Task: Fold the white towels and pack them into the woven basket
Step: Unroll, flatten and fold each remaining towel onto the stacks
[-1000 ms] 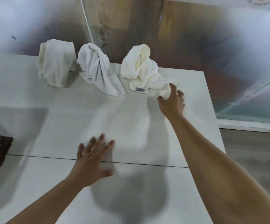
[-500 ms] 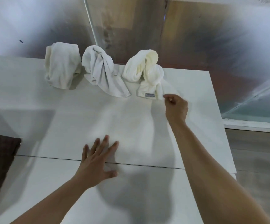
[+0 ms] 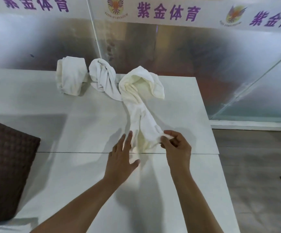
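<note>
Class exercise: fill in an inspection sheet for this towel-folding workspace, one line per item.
Surface: white table, seam across it.
Job's things: cream towel stretched out toward the person; two bunched white towels at the far edge; dark brown woven basket at left.
Clutter: nothing seen.
Hands: right hand pinches the cream towel's near corner; left hand open beside it.
Cables: nothing seen.
Surroundings: frosted panels, purple-lettered banner.

White banner (image 3: 153, 12) along the top of the back wall: purple Chinese characters "紫金体育", fully readable at centre, repeated at the right and partly cut off at the left. Bird-like emblem (image 3: 115, 5) on the banner with small text under it, roughly "ZIJIN GYMNASIUM", blurry. Second emblem (image 3: 234, 14) at the right, text too blurred to read.
</note>
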`<state>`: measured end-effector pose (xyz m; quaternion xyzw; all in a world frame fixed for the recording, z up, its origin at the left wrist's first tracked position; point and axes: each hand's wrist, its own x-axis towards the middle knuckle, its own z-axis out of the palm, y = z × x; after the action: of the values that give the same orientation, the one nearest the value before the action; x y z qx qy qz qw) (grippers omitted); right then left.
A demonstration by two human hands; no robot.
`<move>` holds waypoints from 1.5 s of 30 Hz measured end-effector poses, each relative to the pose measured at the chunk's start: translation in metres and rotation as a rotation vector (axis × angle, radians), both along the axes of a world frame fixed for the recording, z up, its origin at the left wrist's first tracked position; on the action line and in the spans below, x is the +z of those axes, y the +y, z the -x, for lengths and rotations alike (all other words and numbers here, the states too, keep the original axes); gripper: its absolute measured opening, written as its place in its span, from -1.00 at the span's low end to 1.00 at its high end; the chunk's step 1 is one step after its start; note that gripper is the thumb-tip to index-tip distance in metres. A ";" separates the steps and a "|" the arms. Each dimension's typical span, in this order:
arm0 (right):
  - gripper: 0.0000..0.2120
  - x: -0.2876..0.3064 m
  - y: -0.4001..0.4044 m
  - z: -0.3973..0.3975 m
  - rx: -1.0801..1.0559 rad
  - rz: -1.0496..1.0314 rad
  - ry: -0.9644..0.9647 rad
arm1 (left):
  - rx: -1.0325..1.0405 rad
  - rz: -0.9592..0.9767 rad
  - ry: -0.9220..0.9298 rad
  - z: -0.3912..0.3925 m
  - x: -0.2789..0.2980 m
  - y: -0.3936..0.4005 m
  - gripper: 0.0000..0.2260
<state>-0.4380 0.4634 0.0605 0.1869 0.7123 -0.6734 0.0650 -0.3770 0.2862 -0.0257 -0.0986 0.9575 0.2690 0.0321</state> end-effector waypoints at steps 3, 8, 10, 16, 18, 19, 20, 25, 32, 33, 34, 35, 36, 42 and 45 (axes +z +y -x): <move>-0.82 0.024 0.000 -0.037 -0.065 0.060 -0.010 | 0.057 -0.047 0.057 -0.007 0.016 0.012 -0.05; -0.88 0.065 0.003 -0.085 -0.162 0.244 0.007 | 0.026 -0.126 0.106 -0.032 0.045 0.011 -0.41; -0.87 0.080 0.002 -0.101 -0.184 0.345 0.024 | -0.003 -0.198 0.100 -0.044 0.063 0.012 -0.39; -0.74 0.117 -0.029 -0.158 -0.099 0.323 0.062 | -0.106 -0.300 0.138 -0.092 0.099 0.032 -0.40; -0.73 0.126 -0.033 -0.170 -0.114 0.247 0.115 | 0.011 -0.270 0.155 -0.106 0.099 0.032 -0.56; -0.73 0.134 -0.033 -0.177 -0.127 0.216 0.152 | 0.043 -0.244 0.167 -0.113 0.100 0.029 -0.65; -0.74 0.142 -0.031 -0.182 -0.142 0.189 0.195 | 0.056 -0.218 0.174 -0.118 0.101 0.025 -0.74; -0.83 0.182 -0.016 -0.194 -0.317 0.114 0.485 | 0.093 -0.278 0.141 -0.158 0.116 0.002 -0.85; -0.92 0.215 0.016 -0.181 -0.498 0.069 0.611 | 0.149 -0.319 0.305 -0.203 0.185 -0.071 -0.91; -0.94 0.219 0.020 -0.179 -0.510 0.070 0.618 | 0.151 -0.364 0.350 -0.203 0.198 -0.079 -0.90; -0.94 0.223 0.023 -0.177 -0.526 0.066 0.627 | 0.158 -0.428 0.396 -0.201 0.213 -0.085 -0.90; -0.94 0.228 0.025 -0.175 -0.546 0.052 0.641 | 0.173 -0.503 0.439 -0.198 0.229 -0.088 -0.91; -0.93 0.234 0.026 -0.172 -0.571 0.022 0.662 | 0.190 -0.578 0.474 -0.195 0.247 -0.090 -0.91; -0.87 0.286 0.033 -0.128 -0.613 -0.184 0.800 | 0.235 -0.876 0.637 -0.142 0.353 -0.097 -0.82; -0.82 0.311 0.033 -0.080 -0.529 -0.301 0.734 | 0.299 -1.039 0.655 -0.097 0.395 -0.095 -0.88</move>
<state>-0.3577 0.4968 0.3718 0.1189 0.7057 -0.5776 -0.3926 -0.2802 0.1907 0.3689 -0.1152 0.6381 0.7166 -0.2570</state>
